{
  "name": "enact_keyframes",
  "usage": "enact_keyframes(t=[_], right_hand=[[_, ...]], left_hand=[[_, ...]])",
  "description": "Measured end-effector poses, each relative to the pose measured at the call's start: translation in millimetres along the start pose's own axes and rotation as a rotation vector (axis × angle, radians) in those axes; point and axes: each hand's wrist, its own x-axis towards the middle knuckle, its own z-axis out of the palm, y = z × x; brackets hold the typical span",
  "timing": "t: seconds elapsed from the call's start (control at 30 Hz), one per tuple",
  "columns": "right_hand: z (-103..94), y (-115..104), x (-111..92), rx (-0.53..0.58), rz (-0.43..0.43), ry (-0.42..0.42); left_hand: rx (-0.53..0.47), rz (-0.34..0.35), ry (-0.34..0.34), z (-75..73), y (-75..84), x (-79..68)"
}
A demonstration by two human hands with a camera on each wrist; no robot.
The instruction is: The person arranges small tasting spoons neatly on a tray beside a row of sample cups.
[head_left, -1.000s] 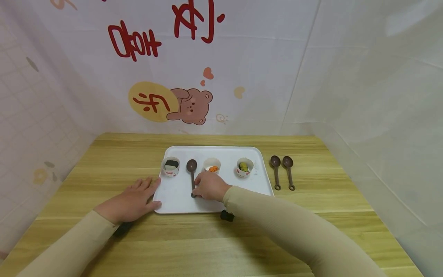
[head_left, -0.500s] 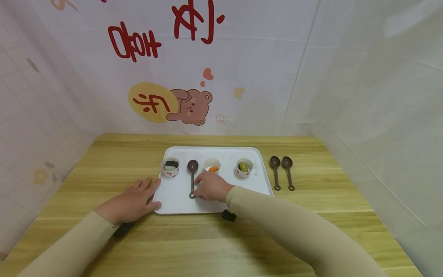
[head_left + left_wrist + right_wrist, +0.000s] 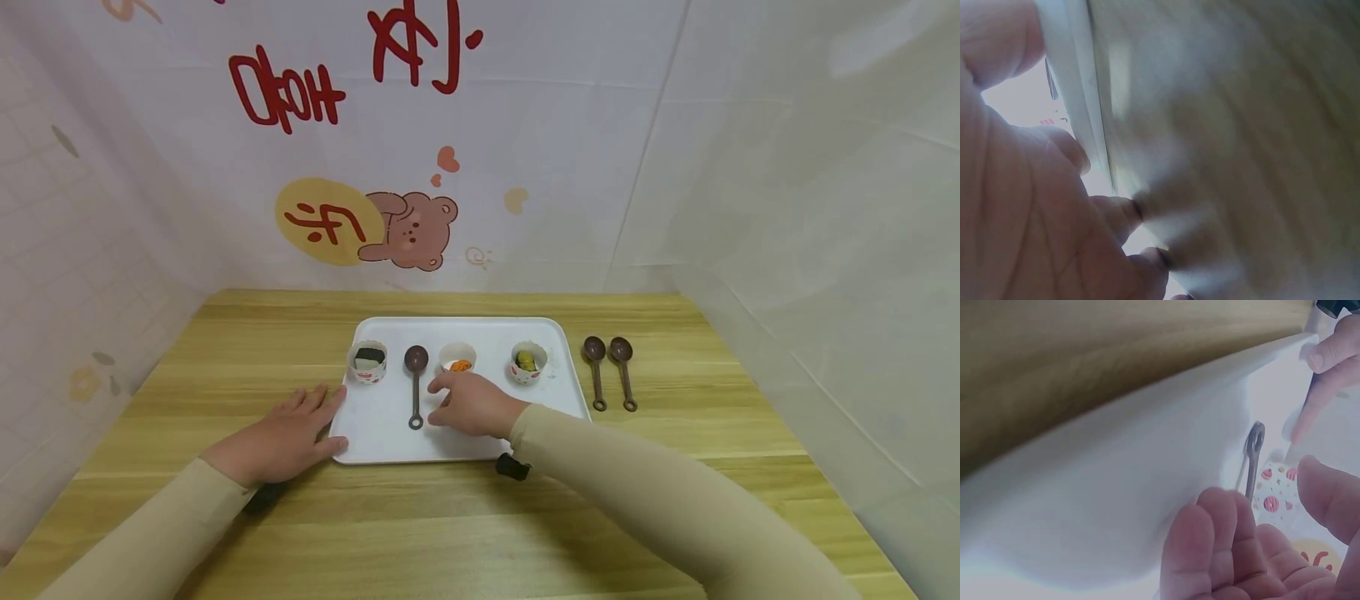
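A brown measuring spoon (image 3: 416, 387) lies on the white tray (image 3: 390, 446), bowl away from me, ring-ended handle towards me. Just right of its handle is my right hand (image 3: 474, 406), thumb and fingers apart with nothing between them. In the right wrist view, the handle's ring (image 3: 1255, 434) shows beyond the fingertips (image 3: 1192, 528). My left hand (image 3: 281, 442) lies spread on the table, its thumb and fingertips touching the tray's left edge (image 3: 1088, 87). Behind the right hand stands a paper cup of orange pieces (image 3: 458, 360), partly hidden by it.
A paper cup with black and whitish pieces (image 3: 367, 362) stands at the tray's left, another with green pieces (image 3: 528, 364) at its right. Two more brown spoons, a left one (image 3: 596, 371) and a right one (image 3: 624, 372), lie on the wooden table (image 3: 420, 533) beyond the tray's right edge.
My right hand has let go of the spoon's handle and moved slightly right, its fingers parting. The spoon stays on the tray between the left and middle cups. My left hand has not moved.
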Motion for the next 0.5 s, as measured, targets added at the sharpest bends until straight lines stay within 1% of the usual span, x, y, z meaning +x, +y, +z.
enact_keyframes(t=[0.2, 0.33, 0.5], right_hand=[[-9.8, 5, -10, 0.018, -0.017, 0.036], [-15.5, 8, -18, -0.03, -0.054, 0.111], [-22.3, 14, -27, -0.08, -0.121, 0.205]], left_hand=[[0.002, 0.003, 0.001, -0.2, 0.7, -0.3], [0.001, 0.002, -0.002, -0.9, 1.6, -0.5], [0.002, 0.004, -0.001, -0.1, 1.1, -0.1]])
